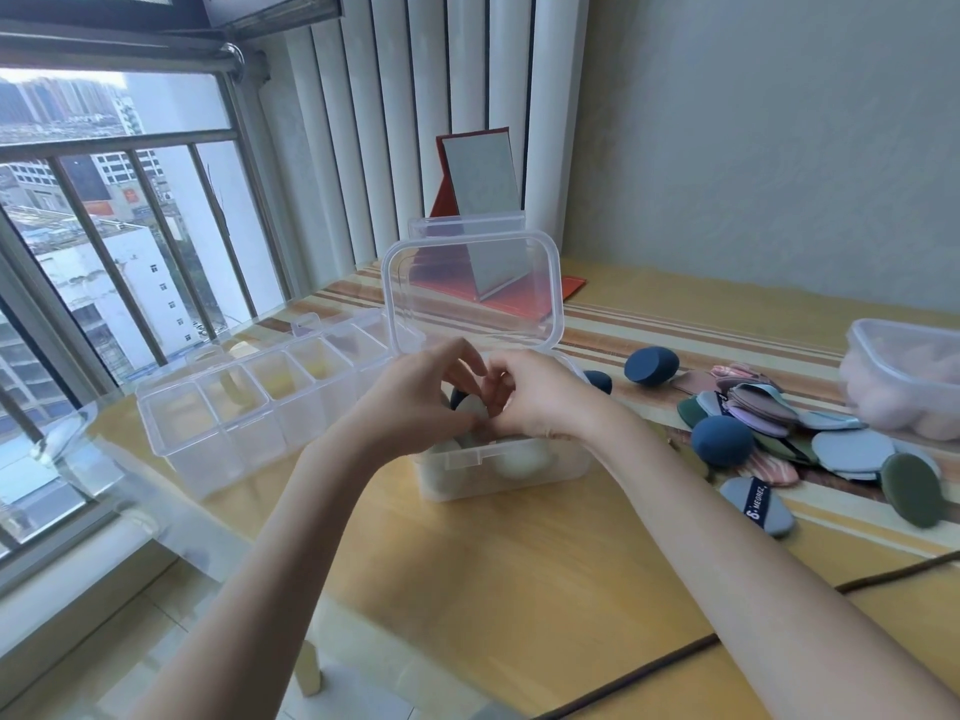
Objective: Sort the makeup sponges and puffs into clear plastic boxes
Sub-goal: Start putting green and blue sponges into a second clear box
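A clear plastic box (540, 472) with its lid (470, 293) standing open sits mid-table, holding pale grey-green sponges. Both hands meet over its opening. My left hand (415, 394) and my right hand (524, 394) pinch a pale grey-green sponge (471, 407) between their fingertips, just above the box. A dark blue sponge shows behind it inside the box, partly hidden. Two dark blue egg sponges (652, 365) (722, 441) lie to the right, beside a heap of flat puffs (810, 433) in grey, pink, purple and green.
A long clear divided organiser (249, 407) stands open to the left. A second clear box (909, 376) with pink sponges sits at the right edge. A red folding mirror (480, 200) stands behind. A dark cable (649, 672) crosses the near table. The window is at the left.
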Demonstrator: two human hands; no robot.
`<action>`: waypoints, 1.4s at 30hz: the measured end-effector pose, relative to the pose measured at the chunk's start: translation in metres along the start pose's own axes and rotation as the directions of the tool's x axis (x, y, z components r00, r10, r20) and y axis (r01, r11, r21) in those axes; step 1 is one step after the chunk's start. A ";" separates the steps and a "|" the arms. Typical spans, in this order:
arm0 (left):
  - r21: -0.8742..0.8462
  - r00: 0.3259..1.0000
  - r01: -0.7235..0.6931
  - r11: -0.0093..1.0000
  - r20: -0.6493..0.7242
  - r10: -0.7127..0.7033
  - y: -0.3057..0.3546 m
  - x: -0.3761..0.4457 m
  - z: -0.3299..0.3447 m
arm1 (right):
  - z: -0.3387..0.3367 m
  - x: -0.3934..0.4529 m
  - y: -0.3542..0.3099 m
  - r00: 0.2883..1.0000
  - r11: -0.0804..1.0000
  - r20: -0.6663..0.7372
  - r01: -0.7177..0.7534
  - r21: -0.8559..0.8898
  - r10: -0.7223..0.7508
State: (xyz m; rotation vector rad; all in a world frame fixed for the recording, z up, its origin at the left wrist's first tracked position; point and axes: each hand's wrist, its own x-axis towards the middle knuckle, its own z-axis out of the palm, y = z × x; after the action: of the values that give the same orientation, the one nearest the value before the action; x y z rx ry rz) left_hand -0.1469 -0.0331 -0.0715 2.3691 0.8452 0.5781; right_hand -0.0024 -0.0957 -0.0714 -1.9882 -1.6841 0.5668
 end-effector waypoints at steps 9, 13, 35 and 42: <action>0.136 0.999 -0.041 0.990 0.023 0.038 0.000 0.005 0.002 | -0.031 -0.018 -0.017 0.919 0.945 0.287 -0.197 -0.260 0.270; 0.150 0.999 -0.045 0.988 0.006 0.045 0.000 0.005 0.003 | -0.029 -0.022 -0.022 0.907 0.977 0.367 -0.205 -0.052 0.209; 0.128 0.998 -0.044 0.991 -0.033 0.049 0.000 0.003 0.005 | -0.022 -0.012 -0.011 0.967 0.999 0.252 -0.039 0.011 0.035; 0.109 0.999 -0.032 0.994 -0.032 0.035 0.001 0.002 0.004 | -0.028 -0.015 -0.011 0.933 0.996 0.357 0.010 0.089 -0.041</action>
State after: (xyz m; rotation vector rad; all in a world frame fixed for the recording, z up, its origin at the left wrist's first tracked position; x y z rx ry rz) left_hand -0.1423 -0.0340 -0.0733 2.4825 0.8738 0.6015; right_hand 0.0026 -0.1116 -0.0420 -1.8821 -1.8539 1.0271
